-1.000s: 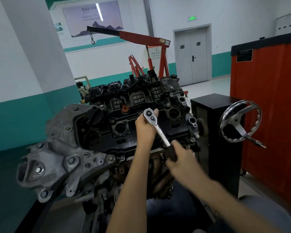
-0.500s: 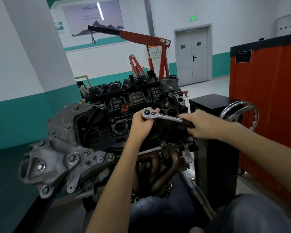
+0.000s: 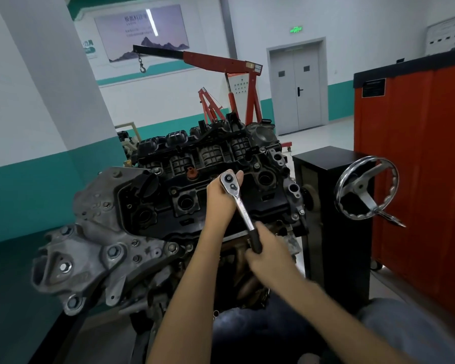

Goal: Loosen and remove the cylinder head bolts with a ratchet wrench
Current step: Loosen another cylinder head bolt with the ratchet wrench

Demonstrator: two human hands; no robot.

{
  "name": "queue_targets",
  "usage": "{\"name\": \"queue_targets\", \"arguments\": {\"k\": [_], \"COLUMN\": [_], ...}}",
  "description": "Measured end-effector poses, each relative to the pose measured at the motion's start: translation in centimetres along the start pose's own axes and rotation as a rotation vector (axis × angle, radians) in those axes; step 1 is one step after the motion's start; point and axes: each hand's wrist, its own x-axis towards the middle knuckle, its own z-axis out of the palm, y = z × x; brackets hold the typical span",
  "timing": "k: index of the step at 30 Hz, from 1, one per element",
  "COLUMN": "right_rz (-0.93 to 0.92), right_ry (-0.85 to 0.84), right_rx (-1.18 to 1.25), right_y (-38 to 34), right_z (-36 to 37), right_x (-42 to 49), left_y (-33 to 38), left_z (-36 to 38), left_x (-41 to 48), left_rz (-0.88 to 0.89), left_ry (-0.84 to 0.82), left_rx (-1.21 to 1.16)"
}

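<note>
The ratchet (image 3: 241, 206) sits on top of the engine (image 3: 153, 206), its head near the middle of the black cover and its handle slanting down toward the near right. The left hand (image 3: 220, 197) wraps around the ratchet's head from the left, thumb beside it. The right hand (image 3: 267, 254) grips the black handle end at the engine's near edge. The bolt beneath the head is hidden. Right of the engine are a chrome handwheel (image 3: 367, 187) and a red cabinet (image 3: 418, 166); a red hoist (image 3: 221, 61) stands far behind.
</note>
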Motion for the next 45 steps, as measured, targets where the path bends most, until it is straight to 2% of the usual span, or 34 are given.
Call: {"name": "queue_targets", "arguments": {"k": [3,5,7,9,11,14,15,17,19,21,27,29,31,33,36,40,42,45], "right_rz": [-0.104,-0.210,-0.363,-0.411,-0.312,-0.103,-0.057,0.013,0.029,0.031,-0.194,-0.293,-0.344,-0.275,-0.104,0.003,0.006,-0.064], "right_ry": [-0.141,-0.228,-0.232,-0.173,-0.137,-0.071,-0.014,0.078,0.091,0.051,-0.258,-0.286,-0.240,-0.207,-0.116,0.013,-0.021,-0.124], "right_rx": [-0.239,-0.491,-0.800,-0.899,-0.780,-0.216,-0.099,0.031,0.140,0.136,-0.383,-0.665,-0.798,-0.692,-0.191,0.142,0.162,-0.037], "right_y": [1.3,0.8,-0.6,-1.1,0.1,1.3,0.9,-0.4,-1.5,-1.4,0.6,-0.4,-0.8,-0.1,1.0,-1.1,-1.2,0.1], "right_z": [-6.3,-10.2,-12.5,-12.6,-10.9,-5.1,-2.7,1.7,4.2,3.5,-9.0,-12.0,-12.7,-11.1,-5.1,2.6,2.6,-2.1], "right_x": [2.5,5.6,8.1,8.7,6.9,1.6,0.4,-0.7,-1.0,-0.7,4.1,7.1,8.3,6.8,1.6,-0.8,-0.7,0.5], "left_y": [0.1,0.3,0.3,0.0,-0.3,-0.3,-0.2,-0.2,-0.4,-0.5,-0.4,-0.4,-0.6,-0.8,-0.7,-0.4,-0.5,-0.5], "left_z": [-0.3,-0.6,-1.1,-1.3,-1.0,-0.1,0.1,0.2,0.1,-0.1,-0.5,-0.6,-0.6,-0.4,0.4,0.5,0.3,0.1], "left_x": [0.0,0.2,0.5,0.4,-0.1,-0.5,-0.5,-0.4,-0.4,-0.3,0.3,0.5,0.4,0.1,-0.5,0.0,0.1,-0.1], "left_rz": [0.027,0.027,0.023,0.012,0.011,0.023,0.027,0.032,0.011,-0.024,0.031,0.019,-0.014,-0.013,0.017,-0.012,-0.046,-0.008], "left_ry": [-0.055,-0.069,-0.071,-0.054,-0.037,0.007,0.027,0.050,0.067,0.080,-0.049,-0.050,-0.012,0.022,0.037,0.102,0.084,0.017], "left_rx": [0.027,0.044,0.038,0.006,-0.016,-0.057,-0.058,-0.038,-0.061,-0.083,-0.015,-0.029,-0.079,-0.102,-0.093,-0.056,-0.091,-0.062]}}
